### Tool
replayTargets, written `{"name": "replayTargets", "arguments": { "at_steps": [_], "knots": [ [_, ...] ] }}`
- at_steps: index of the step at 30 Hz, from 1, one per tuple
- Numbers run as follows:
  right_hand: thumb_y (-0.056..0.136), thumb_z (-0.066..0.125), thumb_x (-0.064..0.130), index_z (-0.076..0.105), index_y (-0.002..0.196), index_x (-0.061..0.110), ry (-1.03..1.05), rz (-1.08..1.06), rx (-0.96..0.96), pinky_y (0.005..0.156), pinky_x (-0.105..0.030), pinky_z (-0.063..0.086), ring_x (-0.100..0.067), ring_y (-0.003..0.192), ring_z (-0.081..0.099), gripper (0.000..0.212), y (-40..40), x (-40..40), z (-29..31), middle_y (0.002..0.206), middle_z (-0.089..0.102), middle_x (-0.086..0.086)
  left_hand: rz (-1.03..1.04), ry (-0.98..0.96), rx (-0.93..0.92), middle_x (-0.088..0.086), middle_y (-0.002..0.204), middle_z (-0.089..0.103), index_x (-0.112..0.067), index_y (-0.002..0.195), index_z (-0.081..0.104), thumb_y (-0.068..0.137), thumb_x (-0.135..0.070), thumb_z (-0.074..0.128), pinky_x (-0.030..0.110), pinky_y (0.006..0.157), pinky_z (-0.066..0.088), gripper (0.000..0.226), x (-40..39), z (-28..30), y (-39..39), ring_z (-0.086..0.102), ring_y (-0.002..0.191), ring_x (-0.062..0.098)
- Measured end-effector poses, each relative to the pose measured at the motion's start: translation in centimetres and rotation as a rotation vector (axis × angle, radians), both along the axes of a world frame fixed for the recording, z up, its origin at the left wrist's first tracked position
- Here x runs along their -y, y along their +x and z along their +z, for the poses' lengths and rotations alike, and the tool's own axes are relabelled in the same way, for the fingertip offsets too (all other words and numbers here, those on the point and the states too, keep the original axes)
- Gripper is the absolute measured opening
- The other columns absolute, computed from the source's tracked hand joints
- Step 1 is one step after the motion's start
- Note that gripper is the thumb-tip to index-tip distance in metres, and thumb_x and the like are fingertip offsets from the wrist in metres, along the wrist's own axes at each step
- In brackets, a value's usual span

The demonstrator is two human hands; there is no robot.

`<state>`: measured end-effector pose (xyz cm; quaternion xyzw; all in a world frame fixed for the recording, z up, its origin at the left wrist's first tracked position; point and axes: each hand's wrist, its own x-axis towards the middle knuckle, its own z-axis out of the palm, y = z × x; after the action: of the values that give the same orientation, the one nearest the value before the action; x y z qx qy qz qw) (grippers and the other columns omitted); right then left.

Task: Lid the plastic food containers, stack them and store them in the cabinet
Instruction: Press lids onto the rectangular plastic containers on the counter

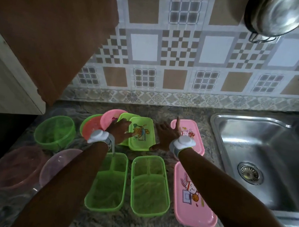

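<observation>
Lids could slide: left hand (pixel 119 130) lies flat, fingers spread, on the green lid (pixel 141 134) overlapping another; right hand (pixel 166 136) hovers open, empty.

No readable text or labels appear anywhere.

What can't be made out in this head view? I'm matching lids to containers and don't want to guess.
- Second green rectangular lid: mostly hidden under the green cartoon-printed lid and the left hand.
- Far pink rectangular lid: partly covered by the right hand and wrist.
- Round red lid: the stacked lids overlap, so their count is unclear.
- Clear pink round bowl: dim, cut across by the left forearm.
- Cabinet interior: out of frame.
</observation>
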<state>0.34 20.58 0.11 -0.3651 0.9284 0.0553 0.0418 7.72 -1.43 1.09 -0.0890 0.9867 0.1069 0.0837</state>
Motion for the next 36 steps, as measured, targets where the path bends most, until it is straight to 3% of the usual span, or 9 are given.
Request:
{"name": "replayTargets", "arguments": {
  "at_steps": [3,7,14,19,21,26,29,32,36],
  "knots": [
    [0.075,0.065,0.069,0.01,0.157,0.014,-0.003,-0.015,0.116,0.116,-0.058,0.001,-0.029,0.149,0.015,0.113,-1.0,1.8,-1.5,0.162,0.016,-0.011,-0.017,0.018,-0.006,0.009,0.16,0.034,-0.017,0.154,0.033,0.096,-0.05,0.056,0.042,0.121,0.024,0.071,0.8,-1.2,-0.9,0.034,0.147,0.029],
    [0.061,0.074,0.071,0.011,0.156,0.019,-0.04,-0.104,0.199,0.118,-0.059,0.007,-0.035,0.148,0.013,0.125,-2.5,3.4,-3.8,0.161,0.015,-0.014,-0.045,0.013,0.055,0.008,0.161,0.032,-0.017,0.155,0.03,0.095,-0.054,0.055,0.046,0.121,0.024,0.075,1.9,-3.1,-3.6,0.028,0.149,0.028],
    [0.066,0.082,0.056,0.012,0.156,0.027,-0.053,-0.137,0.464,0.117,-0.056,0.021,-0.042,0.146,0.015,0.117,-3.8,4.2,-6.1,0.16,0.008,-0.02,-0.039,-0.01,0.199,0.011,0.168,-0.005,-0.011,0.16,0.0,0.092,-0.06,0.056,0.048,0.124,0.002,0.1,2.8,-5.2,-5.9,-0.005,0.156,0.03],
    [0.094,0.057,0.048,0.012,0.157,0.02,-0.113,0.035,0.309,0.122,-0.043,0.002,-0.033,0.15,0.008,0.083,-2.9,4.3,-7.3,0.163,0.007,-0.015,-0.043,0.052,0.214,0.011,0.167,-0.011,-0.008,0.159,-0.005,0.089,-0.06,0.061,0.047,0.125,0.001,0.11,3.0,-6.3,-5.5,-0.01,0.155,0.028],
    [0.092,0.057,0.052,0.014,0.157,0.019,-0.119,0.07,0.25,0.122,-0.041,0.003,-0.031,0.149,0.014,0.085,-3.0,4.2,-7.2,0.162,0.014,-0.015,-0.044,0.082,0.193,0.011,0.168,-0.009,-0.008,0.159,-0.003,0.088,-0.059,0.062,0.047,0.125,0.002,0.109,3.1,-6.1,-5.5,-0.009,0.156,0.028],
    [0.082,0.06,0.065,0.011,0.157,0.027,-0.029,0.104,0.182,0.121,-0.052,-0.001,-0.033,0.15,0.009,0.097,-3.7,4.3,-6.4,0.161,0.017,-0.015,0.007,0.176,0.133,0.009,0.168,-0.004,-0.011,0.16,0.003,0.09,-0.057,0.061,0.049,0.126,0.005,0.102,3.3,-5.5,-5.3,-0.007,0.156,0.027],
    [0.073,0.055,0.08,0.01,0.156,0.036,0.002,0.077,0.069,0.103,-0.069,-0.024,-0.035,0.15,0.001,0.104,-3.9,3.6,-4.5,0.162,0.018,-0.011,0.017,0.194,0.064,0.01,0.168,0.0,-0.01,0.16,0.005,0.095,-0.054,0.055,0.05,0.126,0.005,0.093,3.1,-4.1,-5.3,-0.003,0.156,0.028],
    [0.07,0.041,0.089,0.01,0.154,0.041,0.037,0.094,-0.08,0.094,-0.075,-0.024,-0.032,0.15,0.005,0.102,-4.1,3.0,-2.0,0.162,0.019,-0.004,0.036,0.186,0.028,0.01,0.168,0.002,-0.012,0.16,0.006,0.099,-0.054,0.048,0.047,0.126,0.005,0.085,2.8,-2.5,-5.5,-0.001,0.156,0.026],
    [0.07,0.041,0.089,0.013,0.154,0.042,0.045,0.072,-0.072,0.097,-0.078,-0.019,-0.027,0.151,0.002,0.1,-2.8,1.1,0.5,0.162,0.019,0.004,0.012,0.206,-0.011,0.009,0.168,0.002,-0.014,0.16,0.008,0.101,-0.052,0.044,0.044,0.126,0.004,0.079,1.3,-1.1,-4.4,0.003,0.156,0.027]
  ]
}}
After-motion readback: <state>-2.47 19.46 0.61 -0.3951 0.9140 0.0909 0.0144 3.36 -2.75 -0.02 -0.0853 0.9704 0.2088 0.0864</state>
